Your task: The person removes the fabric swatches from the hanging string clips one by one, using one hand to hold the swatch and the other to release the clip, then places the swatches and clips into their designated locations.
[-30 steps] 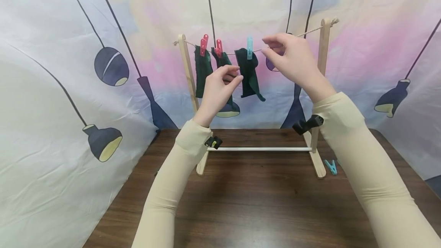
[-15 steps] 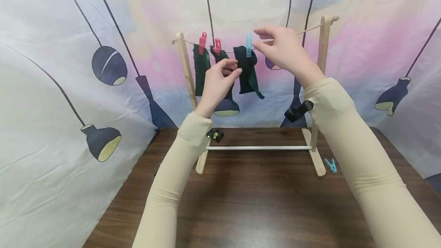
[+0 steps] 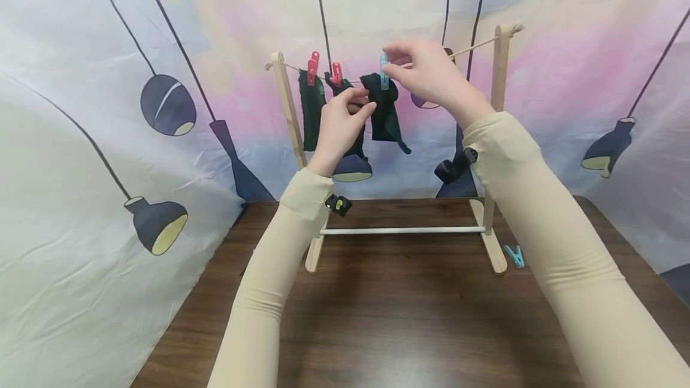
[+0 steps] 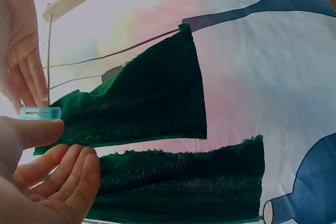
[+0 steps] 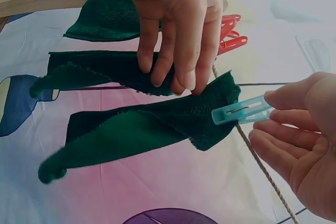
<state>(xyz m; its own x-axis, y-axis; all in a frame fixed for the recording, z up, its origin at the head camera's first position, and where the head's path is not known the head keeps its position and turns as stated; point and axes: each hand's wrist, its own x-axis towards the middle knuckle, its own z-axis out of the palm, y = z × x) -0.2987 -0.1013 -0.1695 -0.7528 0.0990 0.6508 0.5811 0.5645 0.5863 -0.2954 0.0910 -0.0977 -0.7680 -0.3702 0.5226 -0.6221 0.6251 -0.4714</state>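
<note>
Three dark green cloths hang from a thin cord strung across a wooden rack. A light blue clothespin clips the rightmost cloth to the cord. My right hand pinches the upper end of that clothespin between thumb and fingers. Beside the cloth's left edge is my left hand, its fingers loosely bent and a gap left between thumb and fingertips. In the left wrist view its fingers overlap the cloth's edge; whether they touch it I cannot tell. The middle cloth hangs partly behind this hand.
Red clothespins hold the two cloths on the left. The rack's right post stands behind my right arm, and a white bar joins its feet. Another blue clothespin lies on the dark wooden table by the right foot.
My right hand has moved left along the cord and now takes hold of the blue clothespin. The left hand has risen slightly toward the right cloth's edge.
</note>
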